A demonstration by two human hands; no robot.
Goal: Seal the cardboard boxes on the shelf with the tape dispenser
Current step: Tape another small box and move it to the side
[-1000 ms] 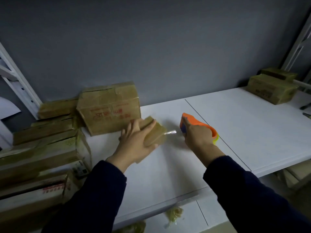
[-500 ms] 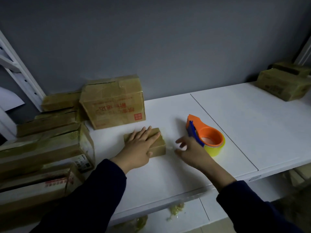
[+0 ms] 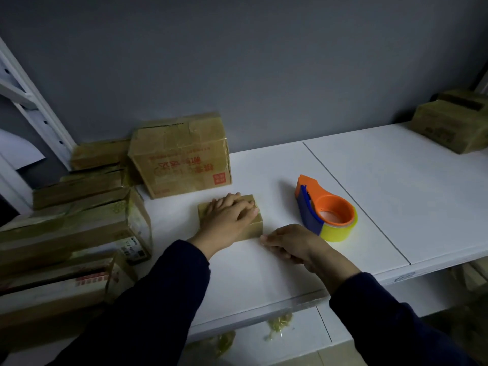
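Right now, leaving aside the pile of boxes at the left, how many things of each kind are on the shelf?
Cardboard boxes: 4 (small box under the left hand, red-printed box, front right box, rear right box)
Tape dispensers: 1 (orange tape dispenser)
Total: 5
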